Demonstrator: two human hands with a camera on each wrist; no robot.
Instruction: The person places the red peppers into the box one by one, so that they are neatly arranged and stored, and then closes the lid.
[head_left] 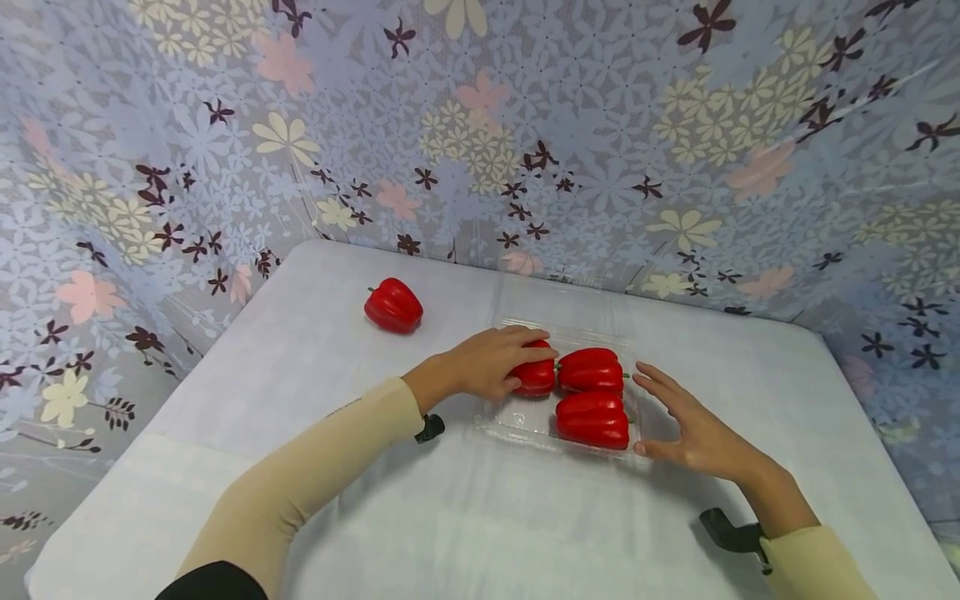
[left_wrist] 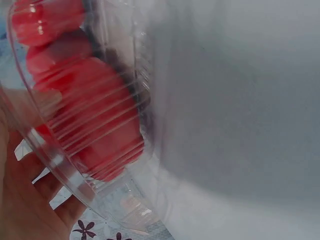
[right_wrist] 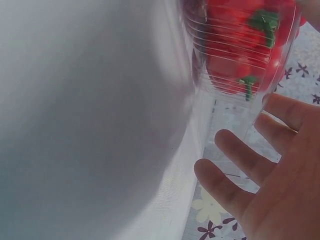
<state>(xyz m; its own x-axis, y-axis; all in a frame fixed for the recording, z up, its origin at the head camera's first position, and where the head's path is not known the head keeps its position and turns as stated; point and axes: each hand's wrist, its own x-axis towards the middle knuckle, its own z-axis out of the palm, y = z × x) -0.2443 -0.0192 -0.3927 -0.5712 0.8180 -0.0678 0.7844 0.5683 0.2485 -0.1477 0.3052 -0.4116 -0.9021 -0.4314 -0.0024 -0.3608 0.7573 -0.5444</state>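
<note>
A clear plastic container [head_left: 517,421] lies with its lid folded back and holds red bell peppers. In the head view my left hand [head_left: 491,362] grips the leftmost bell pepper [head_left: 535,379] inside it, fingers over the top and thumb at the near side. Two more, a back right pepper [head_left: 590,371] and a front right pepper [head_left: 592,420], sit beside it. My right hand [head_left: 693,429] is at the container's right edge, fingers spread and holding nothing. Through the ribbed wall in the right wrist view, green stems [right_wrist: 265,25] show.
Another red bell pepper [head_left: 393,306] lies on the white-covered table [head_left: 315,333], left of the container. The transparent lid [head_left: 558,302] extends toward the back edge. A flowered curtain [head_left: 480,125] hangs behind the table.
</note>
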